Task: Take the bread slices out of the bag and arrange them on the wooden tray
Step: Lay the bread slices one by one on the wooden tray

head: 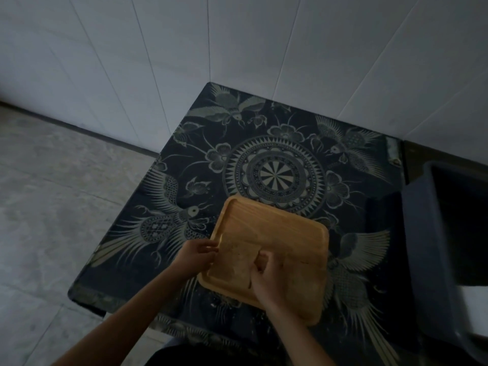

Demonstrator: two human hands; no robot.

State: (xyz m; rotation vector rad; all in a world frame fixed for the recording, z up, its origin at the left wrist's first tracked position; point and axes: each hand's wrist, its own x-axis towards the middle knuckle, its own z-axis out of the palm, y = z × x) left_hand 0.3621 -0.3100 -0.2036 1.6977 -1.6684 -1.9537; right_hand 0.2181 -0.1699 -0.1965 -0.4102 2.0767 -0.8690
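Note:
The wooden tray (287, 233) lies tilted on the dark patterned table, near its front edge. One bread slice (236, 258) lies flat in the tray's near-left part, pale and hard to tell from the wood. My left hand (196, 253) pinches the slice's left edge at the tray's left rim. My right hand (266, 280) rests over the slice's right side with fingers curled on it. The rest of the tray is bare. The bread bag is not in view.
The table (274, 159) has a dark cloth with bird and mandala patterns and stands in a corner of white tiled walls. A dark blue bin (433, 233) stands at the right. Grey floor (52, 207) lies to the left.

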